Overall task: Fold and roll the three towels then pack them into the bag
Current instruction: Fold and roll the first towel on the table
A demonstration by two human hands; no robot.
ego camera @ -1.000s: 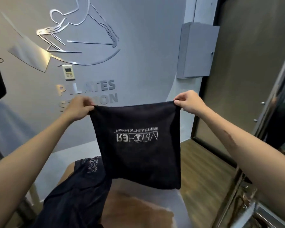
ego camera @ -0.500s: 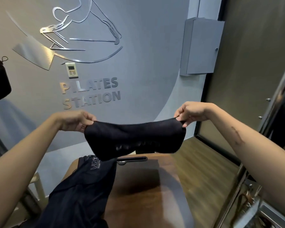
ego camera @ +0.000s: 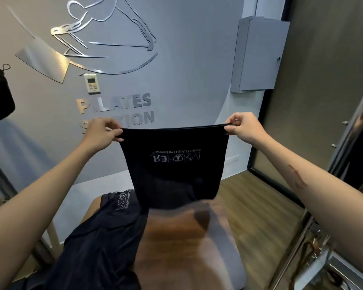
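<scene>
before the grey wall, both hands pinch a black towel.

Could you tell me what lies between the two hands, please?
In the head view, the black towel's taut top edge spans between the left hand and the right hand.

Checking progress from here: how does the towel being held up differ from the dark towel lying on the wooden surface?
The held towel hangs in the air, pinched at its top corners by the left hand and right hand; the lying towel rests untouched on the wooden surface. The held towel is stretched flat, the lying towel crumpled. The held towel's logo shows whole, upside down; the lying towel's only partly. Both are dark with pale lettering.
</scene>
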